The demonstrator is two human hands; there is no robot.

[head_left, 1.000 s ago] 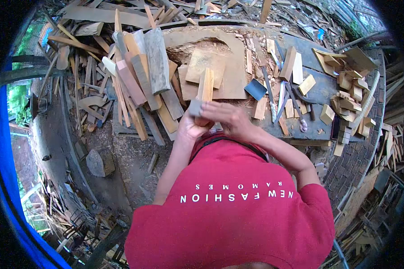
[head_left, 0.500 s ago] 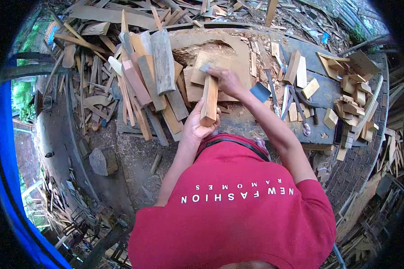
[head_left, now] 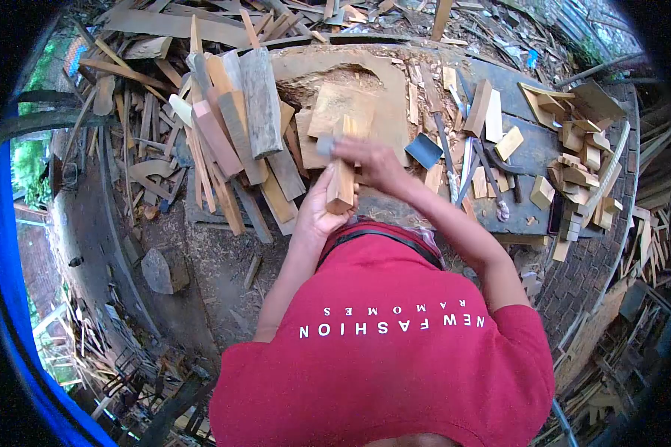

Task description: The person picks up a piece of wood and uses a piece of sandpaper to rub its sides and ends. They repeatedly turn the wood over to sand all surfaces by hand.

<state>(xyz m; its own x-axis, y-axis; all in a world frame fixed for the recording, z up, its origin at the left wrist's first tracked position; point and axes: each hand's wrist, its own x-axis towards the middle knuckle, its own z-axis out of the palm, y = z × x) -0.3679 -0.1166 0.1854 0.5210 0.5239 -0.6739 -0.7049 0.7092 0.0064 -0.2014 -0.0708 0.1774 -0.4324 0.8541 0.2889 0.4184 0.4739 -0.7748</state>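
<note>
My left hand (head_left: 322,211) is closed around the near part of a squared wooden block (head_left: 342,186), its fingers wrapped underneath. The block points away from me, its end grain towards my body. On its upper face lies my right hand (head_left: 376,162), blurred by motion. It holds a small grey piece of what looks like sandpaper (head_left: 325,144), which sticks out past the fingertips on the left. Beyond the block a flat square board (head_left: 343,106) rests on a larger worn board. A dark sheet (head_left: 424,151), apparently sandpaper too, lies right of my right hand.
Long offcuts (head_left: 264,104) lean in a pile at the left of the bench. Metal hand tools (head_left: 449,145) lie on the right, beside loose blocks. Further right stands a heap of small wood pieces (head_left: 578,171). A stump (head_left: 164,270) sits on the ground at left.
My right hand has slid along the block towards me, bringing the grey piece nearer. My left hand keeps its hold on the block. The whole view has shifted slightly.
</note>
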